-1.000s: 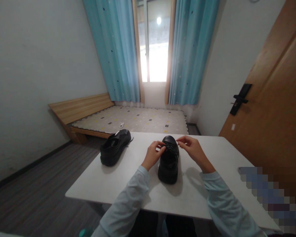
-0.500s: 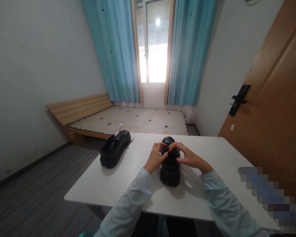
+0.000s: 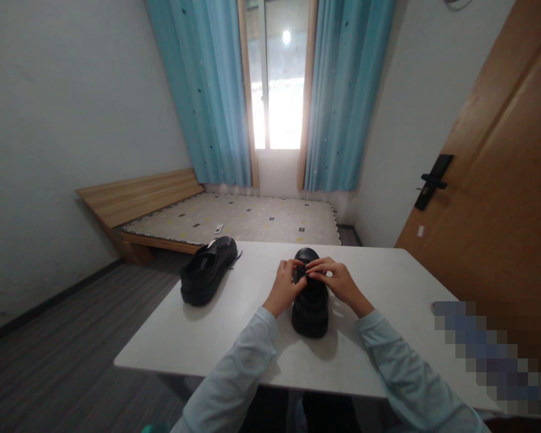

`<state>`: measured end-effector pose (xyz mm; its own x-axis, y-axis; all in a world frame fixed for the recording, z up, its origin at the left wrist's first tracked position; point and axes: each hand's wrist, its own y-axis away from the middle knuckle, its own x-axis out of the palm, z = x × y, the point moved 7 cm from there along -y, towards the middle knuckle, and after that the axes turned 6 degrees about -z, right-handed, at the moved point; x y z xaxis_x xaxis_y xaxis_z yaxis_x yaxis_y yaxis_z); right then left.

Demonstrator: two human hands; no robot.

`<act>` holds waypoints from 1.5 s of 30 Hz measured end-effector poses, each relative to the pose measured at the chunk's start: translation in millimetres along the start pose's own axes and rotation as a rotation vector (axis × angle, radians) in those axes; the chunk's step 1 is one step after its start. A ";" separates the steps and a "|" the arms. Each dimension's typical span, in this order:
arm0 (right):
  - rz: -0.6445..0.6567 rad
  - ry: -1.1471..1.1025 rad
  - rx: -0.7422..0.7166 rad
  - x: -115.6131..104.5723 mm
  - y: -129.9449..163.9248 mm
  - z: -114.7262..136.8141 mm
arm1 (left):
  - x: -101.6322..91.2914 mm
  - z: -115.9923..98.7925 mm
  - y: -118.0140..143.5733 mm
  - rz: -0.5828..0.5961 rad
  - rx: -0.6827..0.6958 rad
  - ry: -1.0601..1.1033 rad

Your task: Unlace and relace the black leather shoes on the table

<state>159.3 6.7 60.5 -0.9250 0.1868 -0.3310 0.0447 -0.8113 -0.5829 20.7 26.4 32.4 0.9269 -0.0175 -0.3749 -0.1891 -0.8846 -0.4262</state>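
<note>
A black shoe (image 3: 311, 307) stands on the white table (image 3: 234, 337) in front of me, toe pointing away. My left hand (image 3: 285, 287) and my right hand (image 3: 338, 281) meet over its laced top. The fingertips of both pinch the black laces (image 3: 303, 273) near the middle of the shoe. A second black shoe (image 3: 206, 277) lies to the left near the table's far left corner, untouched.
Beyond the table is a low wooden bed (image 3: 234, 219) with a patterned mattress, a small remote on it. Blue curtains (image 3: 207, 90) frame a bright window. A wooden door (image 3: 491, 192) with a black handle stands at the right. Grey floor lies to the left.
My hands, apart on either side of the shoe a second ago, have come together over the laces. The shoe has shifted slightly towards me.
</note>
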 end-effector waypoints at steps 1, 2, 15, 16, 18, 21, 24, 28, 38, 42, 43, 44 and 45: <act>-0.018 -0.036 0.023 -1.4 -0.5 -2.8 | 0.1 -1.4 0.4 0.002 0.006 -0.004; -0.036 -0.069 0.045 -2.6 -1.0 -5.2 | 0.3 -3.1 0.7 0.006 0.015 -0.005; -0.259 -0.447 0.298 -23.2 -2.7 -24.1 | 0.2 -11.5 0.6 0.039 0.136 0.049; -0.279 -0.485 0.317 -25.2 -2.6 -25.9 | 0.1 -11.6 0.7 0.040 0.139 0.049; -0.325 -0.563 0.339 -29.1 -2.4 -28.0 | 0.0 -11.7 0.9 0.041 0.144 0.051; -0.385 -0.661 0.353 -33.4 -2.5 -27.8 | 0.5 -10.8 1.1 0.044 0.153 0.052; -0.413 -0.699 0.373 -34.2 -2.4 -26.1 | 1.2 -9.1 1.0 0.046 0.157 0.043; -0.463 -0.724 0.386 -35.5 -1.2 -25.5 | 1.3 -8.6 1.0 0.046 0.157 0.042; -0.665 -0.695 0.424 -59.4 5.3 -40.2 | -0.3 -9.1 0.8 0.039 0.137 0.001; -0.718 -0.388 0.422 -65.3 8.4 -41.9 | -2.3 -7.5 0.9 0.005 0.119 -0.005; -0.703 -0.271 0.388 -65.7 7.5 -38.9 | -3.2 -8.4 1.0 -0.007 0.126 -0.007; -0.668 -0.152 0.341 -64.8 5.6 -34.6 | -4.1 -9.7 1.2 -0.018 0.136 -0.010; -0.618 -0.037 0.285 -62.2 3.4 -29.6 | -4.9 -11.3 1.3 -0.027 0.148 -0.016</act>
<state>228.2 8.7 57.1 -0.7613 0.6478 0.0289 -0.5926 -0.6768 -0.4367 19.6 20.0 43.0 0.9273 0.0134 -0.3741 -0.2112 -0.8063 -0.5525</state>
